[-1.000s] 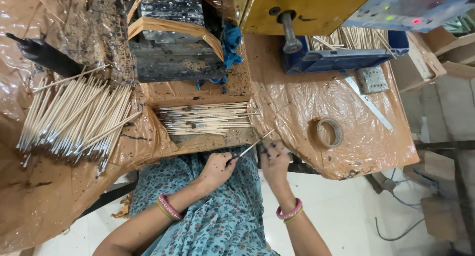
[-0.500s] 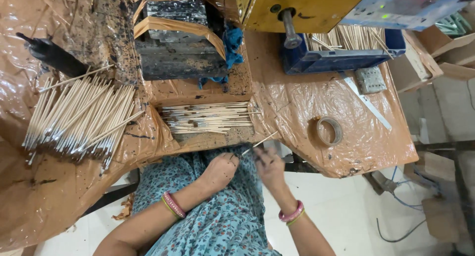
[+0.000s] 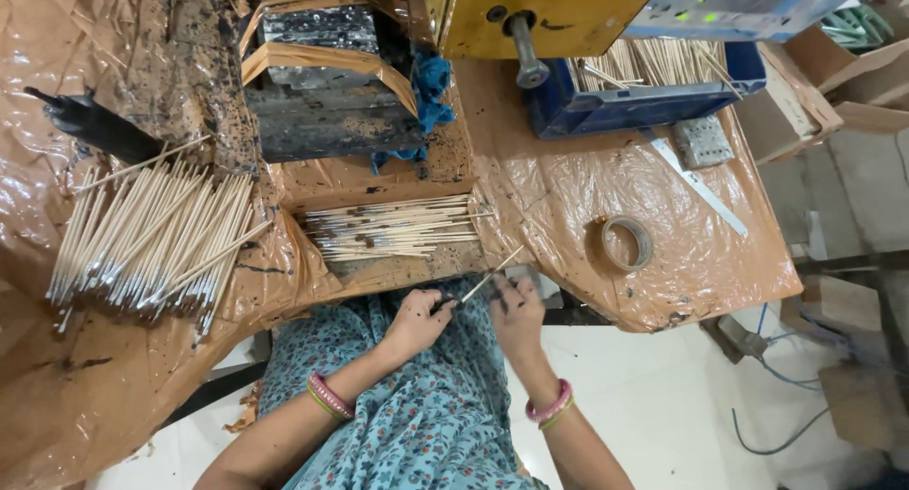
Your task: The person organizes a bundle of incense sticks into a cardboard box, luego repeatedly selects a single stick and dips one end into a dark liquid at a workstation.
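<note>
Fingers of left hand point(image 3: 415, 320) pinch one thin pale wooden stick point(image 3: 490, 275) at its dark lower end, tilted up-right at the table edge. Right hand point(image 3: 516, 310) loosely curled beside it; grip unclear. Stacked pale sticks point(image 3: 393, 229) lie just beyond, brown tape roll point(image 3: 626, 243) further right.

- A workbench point(image 3: 587, 196) covered in wrinkled brown plastic sheeting fills most of the view.
- A pale tiled floor point(image 3: 682, 395) lies below, with blue cables point(image 3: 772, 357) trailing across it.
- Cardboard boxes point(image 3: 833, 92) stand at the right.
- Light is even and soft.
</note>
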